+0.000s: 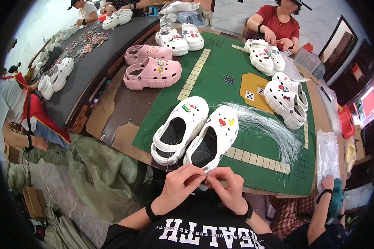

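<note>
My left hand (178,185) and my right hand (227,187) meet just below the heels of a pair of white clogs. Thumbs and forefingers of both are pinched together at one spot; what lies between them is too small to make out. The left clog (186,108) and the right clog (223,121) stand side by side at the near edge of a green mat (162,124), toes away from me, with small colourful charms on top. Beside the right clog a bundle of thin clear strands (274,130) fans out to the right.
Pink clogs (156,74) and white clogs (172,41) stand at the far left of the table. More white clogs (284,99) sit on the right. Across the table a person in red (274,27) handles another white pair. A dark table (112,45) with scattered charms runs along the left.
</note>
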A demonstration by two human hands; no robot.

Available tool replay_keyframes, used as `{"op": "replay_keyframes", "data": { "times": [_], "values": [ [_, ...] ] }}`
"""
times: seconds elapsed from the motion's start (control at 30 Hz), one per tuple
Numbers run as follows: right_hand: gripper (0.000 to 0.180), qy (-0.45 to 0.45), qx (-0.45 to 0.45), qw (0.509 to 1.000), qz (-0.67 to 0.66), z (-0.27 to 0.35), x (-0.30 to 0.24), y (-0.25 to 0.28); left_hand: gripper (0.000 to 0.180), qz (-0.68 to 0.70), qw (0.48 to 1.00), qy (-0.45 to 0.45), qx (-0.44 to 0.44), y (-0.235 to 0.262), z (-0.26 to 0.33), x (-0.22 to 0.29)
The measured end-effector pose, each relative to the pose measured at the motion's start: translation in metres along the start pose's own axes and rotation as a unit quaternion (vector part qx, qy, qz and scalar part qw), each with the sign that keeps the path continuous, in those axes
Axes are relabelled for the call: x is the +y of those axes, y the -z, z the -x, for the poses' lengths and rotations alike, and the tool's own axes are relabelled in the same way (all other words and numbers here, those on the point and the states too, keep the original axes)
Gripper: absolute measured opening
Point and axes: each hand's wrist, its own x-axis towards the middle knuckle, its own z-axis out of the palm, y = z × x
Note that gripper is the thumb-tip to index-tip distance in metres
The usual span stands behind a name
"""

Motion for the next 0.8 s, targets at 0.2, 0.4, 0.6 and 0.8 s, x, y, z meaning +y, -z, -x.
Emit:
{"op": "replay_keyframes", "data": {
  "times": [0.2,0.4,0.6,0.8],
  "values": [
    [0.017,0.008,0.009,1.0,0.018,-0.003,0.002,0.001,0.01,0.002,1.0,0.006,-0.028,0.002,-0.004,0.0],
    [0.011,0.007,0.004,0.999,0.037,-0.006,-0.005,0.002,0.009,0.033,0.997,0.076,0.003,-0.002,0.0,-0.003],
    [0.012,-0.026,0.047,0.998,-0.025,0.001,0.0,0.001,0.013,0.023,0.999,0.04,-0.029,-0.002,0.001,-0.003],
    [0.008,0.002,0.024,0.999,0.026,0.001,-0.003,0.001,0.013,0.001,1.0,0.002,0.0,0.0,0.001,0.001]
  ]
}}
